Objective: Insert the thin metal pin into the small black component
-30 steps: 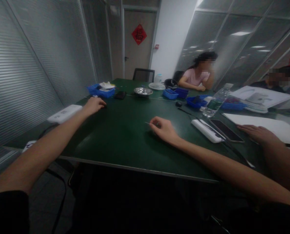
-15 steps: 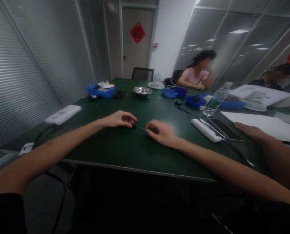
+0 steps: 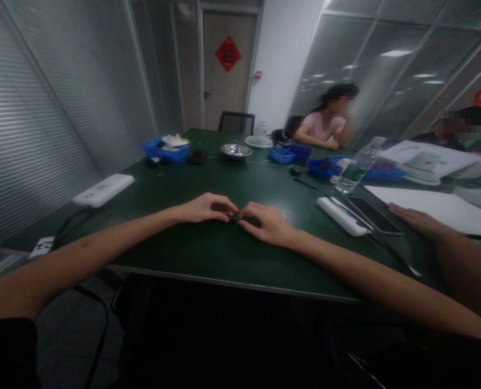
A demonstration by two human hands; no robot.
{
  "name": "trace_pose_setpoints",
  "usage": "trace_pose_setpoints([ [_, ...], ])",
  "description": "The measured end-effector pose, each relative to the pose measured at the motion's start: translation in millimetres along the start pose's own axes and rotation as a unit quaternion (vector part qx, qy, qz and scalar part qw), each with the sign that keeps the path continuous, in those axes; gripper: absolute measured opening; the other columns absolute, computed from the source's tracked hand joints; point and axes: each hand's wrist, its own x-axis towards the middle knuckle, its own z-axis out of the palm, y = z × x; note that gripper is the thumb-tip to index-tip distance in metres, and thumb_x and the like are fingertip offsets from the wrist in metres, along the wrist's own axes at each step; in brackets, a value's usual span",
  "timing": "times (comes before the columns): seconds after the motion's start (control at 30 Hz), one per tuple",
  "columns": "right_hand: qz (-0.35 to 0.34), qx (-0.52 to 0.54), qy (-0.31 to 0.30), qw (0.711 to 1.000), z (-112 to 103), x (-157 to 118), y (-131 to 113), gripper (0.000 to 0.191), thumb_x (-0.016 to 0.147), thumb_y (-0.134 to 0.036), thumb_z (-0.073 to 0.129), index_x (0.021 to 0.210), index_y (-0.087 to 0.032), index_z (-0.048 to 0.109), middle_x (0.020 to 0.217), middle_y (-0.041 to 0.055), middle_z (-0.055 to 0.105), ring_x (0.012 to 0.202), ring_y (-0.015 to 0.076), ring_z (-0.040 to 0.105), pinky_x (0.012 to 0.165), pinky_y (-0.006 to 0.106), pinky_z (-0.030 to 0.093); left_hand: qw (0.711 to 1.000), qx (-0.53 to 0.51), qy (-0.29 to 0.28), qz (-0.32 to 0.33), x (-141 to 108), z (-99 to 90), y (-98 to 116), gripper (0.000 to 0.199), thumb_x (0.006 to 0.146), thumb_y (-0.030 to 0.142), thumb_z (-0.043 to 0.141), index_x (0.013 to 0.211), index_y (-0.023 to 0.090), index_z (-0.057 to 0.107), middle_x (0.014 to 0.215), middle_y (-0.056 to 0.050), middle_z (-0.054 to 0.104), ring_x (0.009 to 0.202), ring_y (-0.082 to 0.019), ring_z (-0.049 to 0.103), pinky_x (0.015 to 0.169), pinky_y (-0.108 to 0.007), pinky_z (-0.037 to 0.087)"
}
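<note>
Over the green table (image 3: 208, 248), my left hand (image 3: 208, 208) pinches a small black piece (image 3: 235, 215) between thumb and fingertips. Facing it from the right, my right hand (image 3: 266, 222) has thumb and forefinger closed on a thin, light-coloured pin-like thing (image 3: 234, 219), whose tip lies at the black piece. The fingertips of both hands nearly touch. Whether the thin thing is inside the black piece or only against it is too small to tell.
A white power strip (image 3: 104, 190) lies at the left, another (image 3: 342, 216) at the right beside a phone (image 3: 373, 214). Farther back stand a metal bowl (image 3: 236, 152), blue trays (image 3: 281, 155) and a bottle (image 3: 357, 167). Another person's hand (image 3: 416, 219) rests on white paper at the right.
My left hand has moved right and slightly nearer with the black piece. My right hand has shifted slightly, and the gap between the two hands has closed.
</note>
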Motion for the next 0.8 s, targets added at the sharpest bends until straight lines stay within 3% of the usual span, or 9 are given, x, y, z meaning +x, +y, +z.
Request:
trace_pose_setpoints([
  [0.17,0.0,0.001,-0.004,1.0,2,0,1,0.017,0.103,-0.032,0.055,0.113,-0.022,0.064,0.107,0.0066,0.069,0.092,0.0192,0.066,0.078,0.03,0.049,1.0,-0.004,-0.004,0.005,0,3.3,4,0.037,0.091,0.029,0.077,0.126,0.019,0.072,0.108,-0.007,0.069,0.099,-0.02,0.064,0.09,-0.035,0.051],
  [0.47,0.062,0.011,0.077,0.995,4,2,6,0.01,0.097,-0.026,0.059,0.102,-0.021,0.067,0.097,0.0049,0.07,0.081,0.0179,0.063,0.074,0.03,0.046,0.998,-0.06,0.001,-0.031,0,0.1,-2,0.056,0.088,0.028,0.079,0.141,0.02,0.062,0.127,-0.013,0.064,0.098,-0.019,0.065,0.093,-0.041,0.054],
  [0.8,0.056,-0.016,0.029,0.998,0,0,-1,0.009,0.093,-0.025,0.06,0.099,-0.021,0.067,0.098,0.0048,0.07,0.084,0.0186,0.065,0.077,0.03,0.047,0.999,-0.025,0.009,-0.023,-2,-4.4,-4,0.049,0.091,0.028,0.075,0.138,0.019,0.064,0.113,-0.01,0.07,0.101,-0.02,0.066,0.093,-0.039,0.052],
])
